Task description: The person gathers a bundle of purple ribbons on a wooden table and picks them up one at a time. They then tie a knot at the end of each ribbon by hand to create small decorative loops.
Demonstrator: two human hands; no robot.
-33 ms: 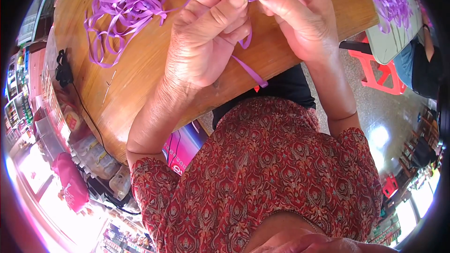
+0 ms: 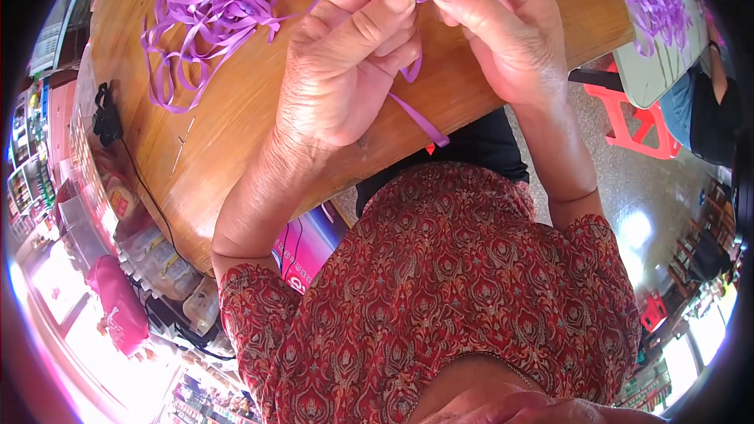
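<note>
A narrow purple ribbon [image 2: 419,118] is stretched between my hands over the table's near edge, with a small loop or knot at the fingertips. My left hand [image 2: 342,63] pinches it between thumb and forefinger, the other fingers curled in. On the opposite side of the loop, my right hand [image 2: 506,39] is closed, thumb against forefinger. The ribbon's tail passes behind my left fingers and hangs past the table edge toward my lap. Beyond my left hand lies a tangled heap of purple ribbons [image 2: 224,12], with small darker purple pieces among them.
The wooden table [image 2: 236,141] has a thin wire-like piece [image 2: 182,145] on it. A black device with a cable [image 2: 107,115] sits at its left edge. Another ribbon bundle [image 2: 648,0] hangs over a pale table [image 2: 640,71] at right, near a red stool [image 2: 636,122] and a person's arm [image 2: 716,71].
</note>
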